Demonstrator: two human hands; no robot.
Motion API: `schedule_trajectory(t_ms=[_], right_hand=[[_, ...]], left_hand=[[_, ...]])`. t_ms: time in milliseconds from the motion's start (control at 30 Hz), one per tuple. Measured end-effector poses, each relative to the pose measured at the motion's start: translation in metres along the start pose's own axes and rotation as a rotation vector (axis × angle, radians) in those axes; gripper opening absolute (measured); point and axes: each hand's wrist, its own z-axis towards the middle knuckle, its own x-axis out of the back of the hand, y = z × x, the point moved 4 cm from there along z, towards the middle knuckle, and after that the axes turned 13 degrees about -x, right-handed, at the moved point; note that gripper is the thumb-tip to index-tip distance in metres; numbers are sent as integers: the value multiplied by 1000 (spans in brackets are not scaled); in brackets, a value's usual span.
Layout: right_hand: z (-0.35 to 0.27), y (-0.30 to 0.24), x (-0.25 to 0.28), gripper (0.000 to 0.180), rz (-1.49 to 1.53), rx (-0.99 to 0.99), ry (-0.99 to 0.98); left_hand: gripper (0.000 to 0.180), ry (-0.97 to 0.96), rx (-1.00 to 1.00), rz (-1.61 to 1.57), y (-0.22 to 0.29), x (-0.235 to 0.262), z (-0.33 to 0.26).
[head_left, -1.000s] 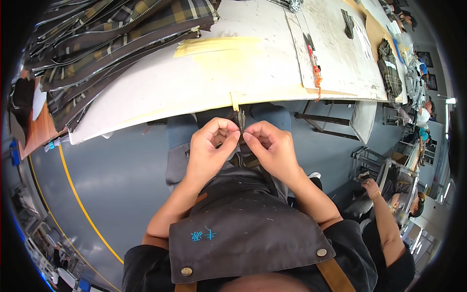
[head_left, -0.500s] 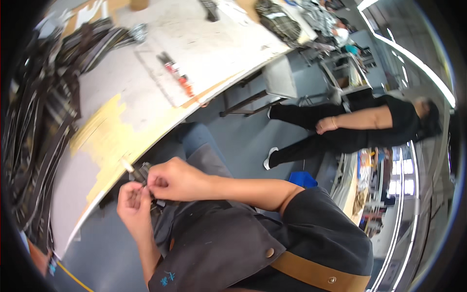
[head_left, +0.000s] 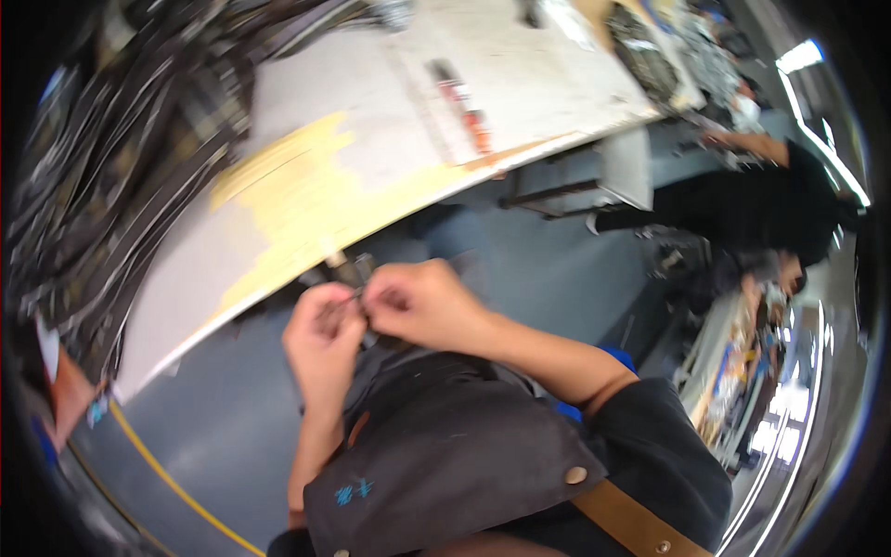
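Note:
My left hand [head_left: 325,332] and my right hand [head_left: 425,299] meet in front of my apron [head_left: 445,446], close to the near edge of the worktable [head_left: 195,288]. Fingertips of both are pinched together, almost touching. A thin dark line shows between them, too small and blurred to name. Just beyond the fingers, a dark fixture with a pale upright piece [head_left: 334,254] stands at the table edge, partly hidden by my hands.
Dark striped cloth pieces [head_left: 176,148] lie heaped on the table's left. Farther along are a red and black tool [head_left: 464,107] and a dark bundle [head_left: 640,51]. A grey stool [head_left: 626,167] stands by the table. A person in black [head_left: 742,209] is at the right.
My view has turned, so the table and my hands sit farther right in the picture. Both hands stay pinched together. The person in black has shifted toward the table's far end, with an arm reaching out.

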Motion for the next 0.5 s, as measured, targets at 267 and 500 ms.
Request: schedule_trajectory(t_ms=[267, 500], right_hand=[[1, 11, -6, 4, 106, -321, -186], [5, -13, -2, 6, -126, -182, -101]], left_hand=[[12, 49, 29, -47, -11, 8, -1], [8, 54, 26, -36, -14, 5, -2]])
